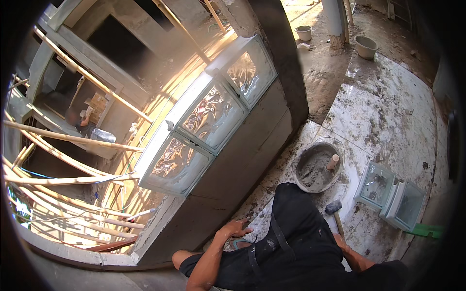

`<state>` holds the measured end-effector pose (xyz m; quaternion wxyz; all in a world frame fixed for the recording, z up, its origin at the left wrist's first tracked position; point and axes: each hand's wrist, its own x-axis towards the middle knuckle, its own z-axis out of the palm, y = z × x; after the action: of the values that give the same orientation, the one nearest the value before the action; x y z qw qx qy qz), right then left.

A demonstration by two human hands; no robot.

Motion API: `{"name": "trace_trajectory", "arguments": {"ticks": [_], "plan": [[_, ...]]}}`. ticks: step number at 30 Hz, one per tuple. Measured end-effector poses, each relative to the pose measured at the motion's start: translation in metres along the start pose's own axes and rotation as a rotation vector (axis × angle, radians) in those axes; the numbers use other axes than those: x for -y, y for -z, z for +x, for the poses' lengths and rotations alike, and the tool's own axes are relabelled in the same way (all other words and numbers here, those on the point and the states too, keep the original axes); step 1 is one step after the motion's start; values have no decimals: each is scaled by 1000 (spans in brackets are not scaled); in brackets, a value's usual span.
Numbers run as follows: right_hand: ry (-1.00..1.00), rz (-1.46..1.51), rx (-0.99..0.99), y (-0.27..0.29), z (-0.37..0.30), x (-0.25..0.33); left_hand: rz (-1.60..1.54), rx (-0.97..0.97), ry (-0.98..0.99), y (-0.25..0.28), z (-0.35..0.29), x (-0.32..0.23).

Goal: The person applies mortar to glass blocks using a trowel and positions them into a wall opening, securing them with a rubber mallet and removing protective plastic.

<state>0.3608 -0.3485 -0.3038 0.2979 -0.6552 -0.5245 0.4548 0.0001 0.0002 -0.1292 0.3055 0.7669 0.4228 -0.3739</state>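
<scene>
My left hand (235, 228) hangs low beside my sandalled foot (241, 243), near the grey wall, its fingers loosely apart and holding nothing. On the other side of my leg, my right hand (341, 241) is closed at the wooden handle of a hammer (334, 207); my thigh hides part of the fingers. The hammer's dark head points away from me, over the dirty white floor. Beyond my knee stands a round bucket (297, 170) of wet grey mortar, with a wooden-handled tool (333, 161) stuck in it. Three glass blocks (211, 116) sit in a row on the wall.
Loose glass blocks (374, 184) lie on the floor at the right, near a green tool (427, 231). A dark post (279, 53) rises past the wall's far end. Two buckets (366, 47) stand farther off. Bamboo poles (73, 137) cross the opening at left, where another person (86, 125) is.
</scene>
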Motion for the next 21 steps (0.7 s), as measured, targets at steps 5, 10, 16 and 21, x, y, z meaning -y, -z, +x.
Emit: {"name": "trace_trajectory", "arguments": {"ticks": [5,10,16,21], "plan": [[-165,-20,217,1,-2,13,36,24,6,-4,8,-5],[-80,-90,239,18,2,43,-37,73,-11,-12,19,7],[-80,-229,243,36,3,73,-95,67,-1,-13,24,8],[-123,-19,7,53,9,112,-140,147,13,-21,6,11]]}}
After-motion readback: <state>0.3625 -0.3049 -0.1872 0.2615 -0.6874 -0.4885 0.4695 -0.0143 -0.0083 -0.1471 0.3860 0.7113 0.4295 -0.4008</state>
